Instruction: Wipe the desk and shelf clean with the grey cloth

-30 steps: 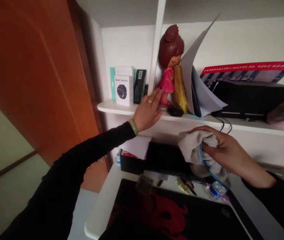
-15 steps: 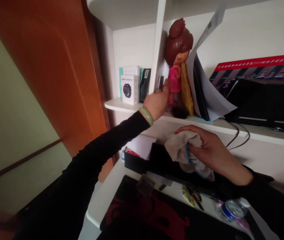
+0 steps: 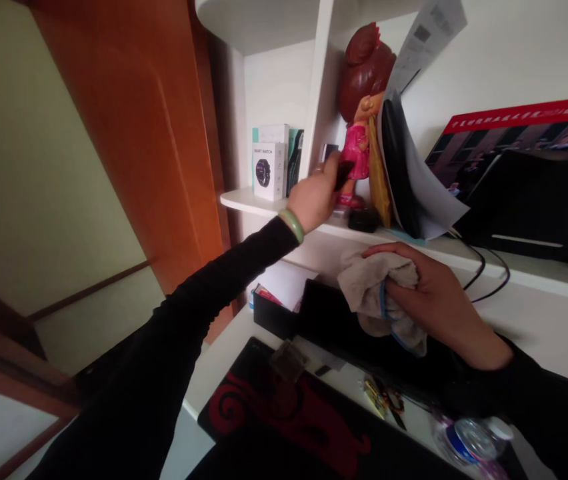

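Note:
My left hand [image 3: 314, 197], a green bangle at its wrist, reaches onto the shelf. Its fingers are closed round a small dark object [image 3: 345, 175], mostly hidden, whose kind I cannot make out. Right behind it stands a doll figurine [image 3: 357, 150] with brown hair and a pink dress. A black item [image 3: 363, 220] lies at the figurine's feet. Lower down, my right hand [image 3: 429, 293] grips a crumpled grey cleaning cloth [image 3: 374, 287] with blue edging, held in front of the shelf's lower side.
Smart watch box [image 3: 269, 170] stands in the left compartment. Leaning papers [image 3: 424, 180] and a red-topped group photo [image 3: 529, 133] are to the right. Below are a black box [image 3: 274, 317], a patterned desk mat [image 3: 264, 407] and a plastic bottle [image 3: 474, 440].
The dark object now shows at my left fingers, in front of the pink dress. My right hand still grips the cloth. The whole view has shifted slightly.

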